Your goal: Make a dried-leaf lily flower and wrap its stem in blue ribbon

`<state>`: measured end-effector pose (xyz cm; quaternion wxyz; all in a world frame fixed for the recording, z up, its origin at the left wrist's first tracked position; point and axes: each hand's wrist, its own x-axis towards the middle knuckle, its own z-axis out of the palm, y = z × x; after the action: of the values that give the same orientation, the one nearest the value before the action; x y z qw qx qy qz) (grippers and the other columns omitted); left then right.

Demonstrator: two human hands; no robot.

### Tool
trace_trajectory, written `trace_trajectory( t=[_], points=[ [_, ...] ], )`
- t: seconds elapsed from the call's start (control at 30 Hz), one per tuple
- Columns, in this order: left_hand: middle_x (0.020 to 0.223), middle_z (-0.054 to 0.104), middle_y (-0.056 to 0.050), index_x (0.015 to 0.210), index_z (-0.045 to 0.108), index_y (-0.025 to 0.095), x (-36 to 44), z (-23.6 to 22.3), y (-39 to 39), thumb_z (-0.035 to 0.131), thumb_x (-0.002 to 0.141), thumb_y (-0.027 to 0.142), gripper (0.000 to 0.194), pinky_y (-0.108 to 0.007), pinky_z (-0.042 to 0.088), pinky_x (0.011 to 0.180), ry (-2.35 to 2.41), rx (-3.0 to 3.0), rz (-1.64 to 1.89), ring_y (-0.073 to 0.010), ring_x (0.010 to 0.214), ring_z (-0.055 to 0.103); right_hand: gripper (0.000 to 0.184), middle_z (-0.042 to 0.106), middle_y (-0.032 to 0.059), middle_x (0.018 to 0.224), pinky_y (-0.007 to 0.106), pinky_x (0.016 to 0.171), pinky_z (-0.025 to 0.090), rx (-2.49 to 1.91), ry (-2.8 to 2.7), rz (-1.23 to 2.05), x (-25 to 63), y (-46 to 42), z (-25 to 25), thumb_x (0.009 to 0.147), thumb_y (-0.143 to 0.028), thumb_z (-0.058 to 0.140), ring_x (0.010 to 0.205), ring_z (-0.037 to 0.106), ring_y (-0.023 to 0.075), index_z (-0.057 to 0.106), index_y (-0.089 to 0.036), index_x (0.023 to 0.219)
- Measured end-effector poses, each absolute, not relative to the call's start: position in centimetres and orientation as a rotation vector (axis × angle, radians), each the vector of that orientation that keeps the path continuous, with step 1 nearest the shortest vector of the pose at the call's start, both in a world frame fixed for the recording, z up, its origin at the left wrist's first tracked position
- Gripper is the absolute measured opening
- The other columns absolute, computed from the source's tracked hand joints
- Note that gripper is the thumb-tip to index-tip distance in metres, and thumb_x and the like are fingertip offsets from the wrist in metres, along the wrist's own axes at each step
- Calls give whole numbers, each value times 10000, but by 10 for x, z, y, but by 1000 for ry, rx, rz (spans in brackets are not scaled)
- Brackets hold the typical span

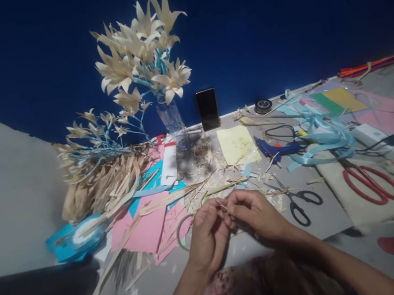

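Observation:
Above the near edge of the table, my left hand and my right hand meet, their fingertips pinched together. Between them shows a thin pale strip, perhaps dried husk; its ends are hidden by the fingers. Beyond the hands lie husk scraps. Black-handled scissors rest right of my right hand. A grey ring-shaped handle shows partly behind my left hand. Pink paper sheets lie to the left.
A clear vase holds husk flowers at the back, near an upright phone. On the right are a blue glue gun, light-blue ribbon and red-handled scissors. Bundled husks and a ribbon roll lie left.

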<state>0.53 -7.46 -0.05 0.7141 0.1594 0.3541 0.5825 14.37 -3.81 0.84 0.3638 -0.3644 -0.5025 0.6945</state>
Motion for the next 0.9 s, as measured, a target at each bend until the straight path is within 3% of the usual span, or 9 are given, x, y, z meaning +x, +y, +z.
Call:
trace_trajectory(
  t=[0.23,0.47,0.57,0.7,0.8,0.9],
  points=[
    [582,572,7,669,670,133,5,4,-71,876,707,313,277,-207,398,582,940,425,1315,-97,571,494,196,688,35,700,282,667,477,-1047,-1437,1669,144,-39,9,857,-313,640,676,623,162,621,-174,720],
    [623,583,10,736,725,145,5,-1,-68,890,672,322,250,-219,395,607,984,422,1318,-98,591,492,143,659,8,687,243,564,392,-1141,-1523,1546,144,-39,9,812,-299,677,590,533,128,619,-178,765],
    [626,576,12,764,738,164,1,-1,-68,830,737,334,195,-232,378,588,1089,594,1289,-110,585,482,160,646,8,682,246,563,383,-1137,-1526,1527,146,-38,11,844,-305,627,598,527,130,622,-177,748],
    [760,631,-19,744,730,185,-10,6,-70,742,801,231,74,-265,422,702,1321,1096,1284,-157,737,565,191,548,-22,651,240,556,349,-1128,-1562,1486,152,-37,11,851,-310,597,609,467,122,605,-178,713],
    [776,620,-20,732,694,191,-13,11,-73,702,836,220,108,-272,419,725,1371,1286,1270,-167,769,570,218,529,-23,651,244,568,345,-1103,-1602,1474,154,-36,11,867,-308,581,620,454,122,595,-177,694],
    [687,565,3,757,635,190,-10,10,-73,685,879,323,188,-266,394,634,1293,1044,1289,-149,651,515,193,506,-35,639,243,551,339,-1111,-1591,1455,154,-35,11,879,-332,603,596,433,118,632,-176,767]
  ],
)
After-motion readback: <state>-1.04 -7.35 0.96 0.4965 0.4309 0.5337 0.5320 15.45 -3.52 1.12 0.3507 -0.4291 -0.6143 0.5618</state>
